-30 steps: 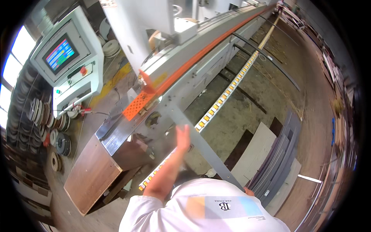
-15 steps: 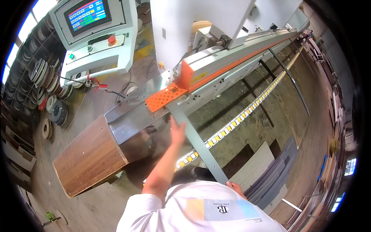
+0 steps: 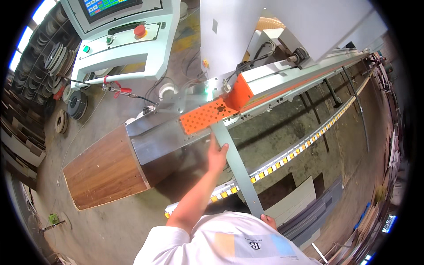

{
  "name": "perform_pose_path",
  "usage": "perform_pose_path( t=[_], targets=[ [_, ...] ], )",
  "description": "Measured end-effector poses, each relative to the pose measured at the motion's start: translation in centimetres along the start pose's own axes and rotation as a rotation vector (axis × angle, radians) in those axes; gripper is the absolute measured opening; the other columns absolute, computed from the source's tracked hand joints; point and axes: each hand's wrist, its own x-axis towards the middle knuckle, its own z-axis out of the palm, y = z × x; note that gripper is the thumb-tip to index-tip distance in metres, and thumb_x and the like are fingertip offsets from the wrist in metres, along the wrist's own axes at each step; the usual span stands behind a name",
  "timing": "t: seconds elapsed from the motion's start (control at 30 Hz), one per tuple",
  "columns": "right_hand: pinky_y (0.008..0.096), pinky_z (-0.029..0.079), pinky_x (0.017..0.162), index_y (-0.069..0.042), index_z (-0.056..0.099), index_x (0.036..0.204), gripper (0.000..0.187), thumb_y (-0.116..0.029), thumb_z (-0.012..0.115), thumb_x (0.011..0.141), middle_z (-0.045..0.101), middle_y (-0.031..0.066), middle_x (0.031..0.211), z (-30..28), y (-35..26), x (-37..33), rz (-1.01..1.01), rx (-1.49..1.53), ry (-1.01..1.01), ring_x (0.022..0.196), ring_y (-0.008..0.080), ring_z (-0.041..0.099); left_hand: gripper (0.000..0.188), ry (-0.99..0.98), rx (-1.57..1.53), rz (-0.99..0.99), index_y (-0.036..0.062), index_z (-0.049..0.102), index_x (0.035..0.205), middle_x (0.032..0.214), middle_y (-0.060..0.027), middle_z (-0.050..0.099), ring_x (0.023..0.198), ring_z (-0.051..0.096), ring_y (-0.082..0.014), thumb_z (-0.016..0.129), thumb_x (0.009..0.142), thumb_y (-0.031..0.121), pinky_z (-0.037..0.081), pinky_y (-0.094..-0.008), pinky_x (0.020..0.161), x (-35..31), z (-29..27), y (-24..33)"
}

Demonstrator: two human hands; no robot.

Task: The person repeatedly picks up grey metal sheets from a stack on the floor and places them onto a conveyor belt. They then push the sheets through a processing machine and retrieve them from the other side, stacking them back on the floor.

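A long, narrow grey board strip [image 3: 238, 168] runs from my body to the machine's edge. Its far end meets the orange perforated plate [image 3: 204, 117]. My left hand [image 3: 218, 155] grips the strip's left edge just short of that plate, thumb on top and fingers partly hidden beneath. At the near end my right hand [image 3: 269, 221] holds the strip's corner, with only the thumb side showing past my shirt. Midway, the strip crosses above a rail with yellow and white blocks [image 3: 276, 166].
A control panel [image 3: 128, 44] with a red knob stands at the upper left. A wood-grain box end [image 3: 106, 170] juts out at left. Grey and pale boards [image 3: 293, 196] lie low on the right. Rolls of edging tape [image 3: 77, 105] sit by the rack at far left.
The view has shifted, so the machine and panel appear farther right. Both hands remain on the strip, whose far end is still at the orange plate.
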Motion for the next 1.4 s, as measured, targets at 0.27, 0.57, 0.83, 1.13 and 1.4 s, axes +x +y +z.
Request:
perform_pose_path(
  t=[0.27, 0.57, 0.83, 1.13, 1.4],
  targets=[
    [0.0329, 0.048, 0.07, -0.001, 0.063, 0.084, 0.041, -0.038, 0.061, 0.102, 0.062, 0.003, 0.079, -2.2, -2.8, 0.0, 0.052, -0.01, -0.091, 0.078, 0.0107, 0.053, 0.084, -0.026, -0.216, -0.031, 0.0149, 0.013, 0.164, 0.113, -0.0098, 0.07, 0.088, 0.064, -0.0113, 0.061, 0.097, 0.002, 0.054, -0.0262, 0.077, 0.7, 1.8, 0.6],
    [0.0324, 0.047, 0.071, 0.0, 0.064, 0.084, 0.046, -0.043, 0.059, 0.101, 0.061, 0.0029, 0.078, -6.6, 0.2, 2.8, 0.049, 0.11, -0.092, 0.077, 0.0103, 0.052, 0.085, -0.038, -0.199, -0.2, 0.0179, 0.011, 0.164, 0.105, -0.0053, 0.07, 0.078, 0.062, -0.0081, 0.063, 0.098, 0.005, 0.054, -0.0249, 0.061, 1.2, 5.8, 2.7],
    [0.0372, 0.05, 0.075, 0.002, 0.069, 0.095, 0.051, -0.049, 0.059, 0.099, 0.066, 0.0067, 0.082, -12.1, -4.6, 4.9, -0.02, -0.178, 0.087, 0.078, 0.0175, 0.059, 0.087, -0.095, -0.027, -0.157, 0.017, 0.011, 0.164, 0.079, -0.0045, 0.063, 0.066, 0.056, -0.0081, 0.066, 0.096, 0.009, 0.049, -0.0271, 0.051, 3.3, 12.3, 2.0],
    [0.0444, 0.05, 0.093, -0.007, 0.065, 0.108, 0.031, -0.031, 0.072, 0.089, 0.07, 0.014, 0.113, -13.5, -10.8, 3.5, -0.644, -0.455, 0.979, 0.105, 0.0382, 0.064, 0.068, -0.354, 0.118, -0.071, 0.0071, 0.033, 0.156, 0.11, -0.0067, 0.064, 0.084, 0.059, -0.0113, 0.061, 0.095, 0.005, 0.05, -0.0267, 0.065, 4.8, 17.0, -2.9],
    [0.0448, 0.051, 0.086, -0.011, 0.067, 0.107, 0.03, -0.033, 0.073, 0.088, 0.07, 0.0114, 0.104, -4.2, 0.3, -4.3, -0.378, -0.205, 0.836, 0.1, 0.0348, 0.063, 0.065, -0.722, 1.037, 0.632, 0.003, 0.048, 0.141, 0.136, -0.02, 0.055, 0.127, 0.052, -0.0393, 0.072, 0.086, 0.027, 0.046, -0.0496, 0.102, -9.5, 17.3, -6.8]
  ],
)
